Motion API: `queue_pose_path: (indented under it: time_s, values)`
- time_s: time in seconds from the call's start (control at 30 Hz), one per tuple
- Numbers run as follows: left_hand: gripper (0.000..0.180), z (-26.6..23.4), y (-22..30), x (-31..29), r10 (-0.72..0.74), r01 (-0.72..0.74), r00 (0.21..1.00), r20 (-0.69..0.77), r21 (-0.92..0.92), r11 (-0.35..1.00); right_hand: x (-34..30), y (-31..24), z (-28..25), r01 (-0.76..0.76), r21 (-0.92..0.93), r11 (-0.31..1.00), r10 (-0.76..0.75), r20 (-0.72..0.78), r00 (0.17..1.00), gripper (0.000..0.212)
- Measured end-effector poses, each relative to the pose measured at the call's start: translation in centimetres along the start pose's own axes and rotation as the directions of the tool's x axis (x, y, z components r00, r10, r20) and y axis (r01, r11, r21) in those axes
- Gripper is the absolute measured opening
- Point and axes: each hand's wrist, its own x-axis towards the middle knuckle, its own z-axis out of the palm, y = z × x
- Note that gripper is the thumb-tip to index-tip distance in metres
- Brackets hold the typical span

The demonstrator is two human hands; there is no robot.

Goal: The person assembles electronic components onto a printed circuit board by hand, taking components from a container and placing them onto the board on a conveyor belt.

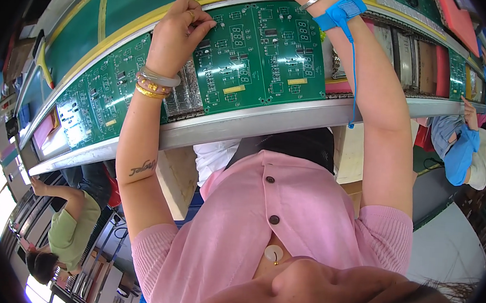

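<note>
A green circuit board [261, 91] lies on the conveyor line in front of me, with digit displays, small parts and yellow strips on it. Over its upper left corner my left hand [175, 34] is closed, thumb and fingertips pinched together. Anything between those fingertips is too small to make out. My right forearm [372, 76] reaches across the line past the board's right end, a blue wrist strap [343, 13] with a cord around the wrist. The right hand itself is cut off by the top edge. Another green circuit board [98, 85] lies to the left, partly behind my left arm.
A metal rail [245, 117] runs along the line's near side. Right of the board are open conveyor sections and a red block [442, 69]. One co-worker in green [74, 224] is at lower left; another person with blue sleeves [461, 155] is at far right.
</note>
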Motion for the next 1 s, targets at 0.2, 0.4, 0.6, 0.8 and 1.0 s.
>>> queue_pose_path:
  time_s: [0.2,0.4,0.6,0.8,1.0]
  values:
    - [0.013,-0.7,-0.7,-2.0,-0.046,0.046,0.999,-0.009,0.053,0.998,-0.7,-2.3,0.3,0.137,0.133,0.982,-0.115,-0.163,0.98,0.007]
    - [0.012,-0.5,-0.2,-0.4,0.14,-0.143,0.99,0.026,0.145,0.979,-3.8,-1.9,-3.7,0.018,0.385,0.923,0.016,-0.085,0.996,0.008]
    - [0.012,-0.9,-0.4,-0.9,0.056,-0.063,0.997,0.049,0.15,0.987,-6.5,-1.3,-3.9,-0.037,0.348,0.937,0.034,0.016,0.999,0.009]
    - [0.012,-1.1,-0.3,-0.7,0.041,-0.05,0.996,0.078,0.119,0.992,-8.6,0.6,-2.0,0.308,0.489,0.816,-0.088,-0.421,0.903,0.009]
    - [0.011,-1.2,-0.1,-0.4,0.034,-0.048,0.993,0.11,0.124,0.991,-8.9,1.3,-1.1,0.307,0.459,0.834,-0.09,-0.435,0.896,0.009]
